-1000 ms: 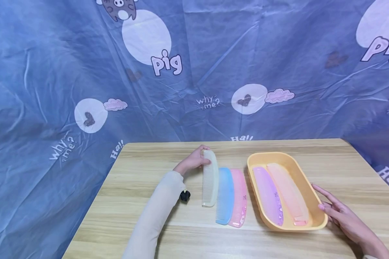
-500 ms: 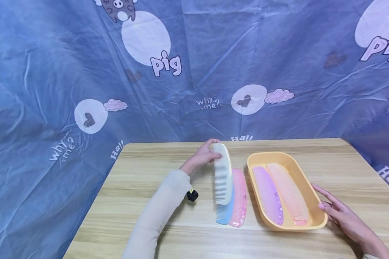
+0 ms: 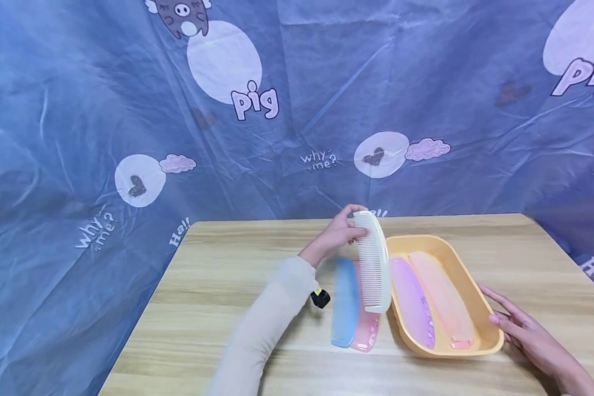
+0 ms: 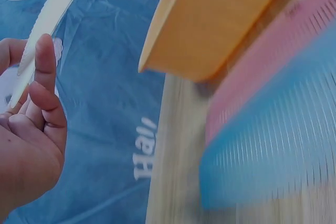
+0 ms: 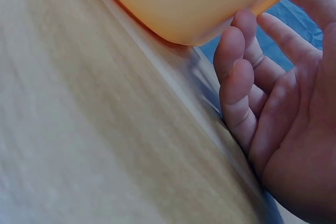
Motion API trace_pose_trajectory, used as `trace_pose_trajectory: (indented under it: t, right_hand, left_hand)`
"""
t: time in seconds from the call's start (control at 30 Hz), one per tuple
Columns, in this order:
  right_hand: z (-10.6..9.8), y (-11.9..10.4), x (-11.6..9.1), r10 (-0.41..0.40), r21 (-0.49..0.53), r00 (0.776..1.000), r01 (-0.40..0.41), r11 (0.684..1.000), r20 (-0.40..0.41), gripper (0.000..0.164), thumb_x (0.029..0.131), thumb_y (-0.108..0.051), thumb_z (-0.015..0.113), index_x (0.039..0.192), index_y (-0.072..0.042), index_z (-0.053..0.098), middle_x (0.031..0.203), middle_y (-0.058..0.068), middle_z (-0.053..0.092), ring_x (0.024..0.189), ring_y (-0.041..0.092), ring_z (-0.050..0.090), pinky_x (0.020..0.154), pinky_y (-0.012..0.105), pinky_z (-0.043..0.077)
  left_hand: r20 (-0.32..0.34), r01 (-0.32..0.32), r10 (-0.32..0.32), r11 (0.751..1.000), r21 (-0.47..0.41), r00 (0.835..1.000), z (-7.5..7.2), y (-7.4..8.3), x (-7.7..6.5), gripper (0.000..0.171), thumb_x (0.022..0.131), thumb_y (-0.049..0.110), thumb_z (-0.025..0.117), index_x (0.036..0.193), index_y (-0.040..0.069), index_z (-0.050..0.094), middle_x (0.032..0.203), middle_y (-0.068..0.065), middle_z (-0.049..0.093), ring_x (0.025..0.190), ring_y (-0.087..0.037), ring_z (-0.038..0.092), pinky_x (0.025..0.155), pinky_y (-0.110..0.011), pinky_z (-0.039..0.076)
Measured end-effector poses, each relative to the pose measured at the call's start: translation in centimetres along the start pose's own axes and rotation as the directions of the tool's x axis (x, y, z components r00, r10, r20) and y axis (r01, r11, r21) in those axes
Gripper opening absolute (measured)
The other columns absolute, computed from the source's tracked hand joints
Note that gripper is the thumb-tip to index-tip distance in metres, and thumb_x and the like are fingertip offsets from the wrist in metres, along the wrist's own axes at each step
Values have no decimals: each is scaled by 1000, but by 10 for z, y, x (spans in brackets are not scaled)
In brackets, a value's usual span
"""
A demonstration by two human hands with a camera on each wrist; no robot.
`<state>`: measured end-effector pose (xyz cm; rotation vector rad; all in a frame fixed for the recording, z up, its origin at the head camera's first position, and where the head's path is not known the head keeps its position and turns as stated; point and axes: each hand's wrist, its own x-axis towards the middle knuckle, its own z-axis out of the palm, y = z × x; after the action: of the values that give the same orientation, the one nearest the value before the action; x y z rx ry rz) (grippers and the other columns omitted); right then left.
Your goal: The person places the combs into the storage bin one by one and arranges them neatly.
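Comb (image 3: 377,269) in my left hand (image 3: 337,234) looks light and stiff, probably slick plastic with teeth that could snap, so the solid spine seems the safest hold. I pinch it near its upper end. Creamy white and bow-backed, it hangs right of frame centre, over the pink comb (image 3: 365,336). My right hand (image 3: 527,340) touches the tray (image 3: 447,354), fingers relaxed.
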<state>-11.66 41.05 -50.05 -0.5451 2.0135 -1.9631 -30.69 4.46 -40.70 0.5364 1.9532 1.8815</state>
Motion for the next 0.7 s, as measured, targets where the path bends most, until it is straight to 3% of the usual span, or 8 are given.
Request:
trace_pose_trajectory:
  t: [0.13,0.23,0.3,0.37,0.47,0.6,0.7]
  right_hand:
    - [-1,0,-4,6,20,1000,-6,1000,5,65,102,4,26,153,-37,20,116,-17,65,84,1,64,56,30,49]
    - [-2,-1,-3,8,48,1000,-8,999,10,64,103,3,26,153,-36,20,118,-16,65,88,2,65,61,27,52]
    - [-1,-1,-1,6,50,1000,-7,999,18,65,102,4,25,153,-37,20,109,-20,65,71,1,62,53,28,49]
    - [0,0,0,7,46,1000,-8,999,23,65,102,4,25,152,-39,21,99,-20,64,53,10,48,43,35,38]
    - [2,-1,2,7,9,1000,-7,1000,9,67,102,4,25,151,-40,21,64,-12,40,47,28,22,37,40,24]
    - [3,-3,1,7,-41,1000,-8,999,-24,67,102,5,26,151,-41,22,63,13,15,45,30,15,34,36,22]
    - [3,-4,-1,16,-33,999,-17,999,-27,68,102,5,26,150,-43,23,63,15,14,44,30,15,34,37,22]
  left_hand:
    - [10,-6,6,999,-34,1000,21,-1,6,51,84,-4,64,129,13,47,73,2,56,58,-9,47,50,-20,35]
    - [19,-7,7,999,-41,1000,35,-2,10,51,85,-4,64,130,13,47,74,1,58,58,-9,49,50,-20,35]
    - [32,8,-6,998,-58,999,43,-4,11,52,85,-5,64,130,13,47,76,-1,60,59,-9,54,50,-19,39]
    - [34,29,-26,996,-79,999,50,-7,12,51,85,-6,64,129,12,47,78,-4,63,59,-11,57,50,-20,44]
    - [36,54,-50,993,-104,998,57,-11,14,51,84,-8,64,128,13,48,83,-14,67,60,-13,62,50,-23,51]
    - [64,78,-73,993,-86,995,65,-14,12,50,85,-6,65,127,15,46,90,-22,68,59,-14,62,49,-24,52]
    - [87,93,-86,993,-79,993,69,-18,11,48,86,-4,65,125,16,45,86,-19,68,56,-13,61,46,-22,48]
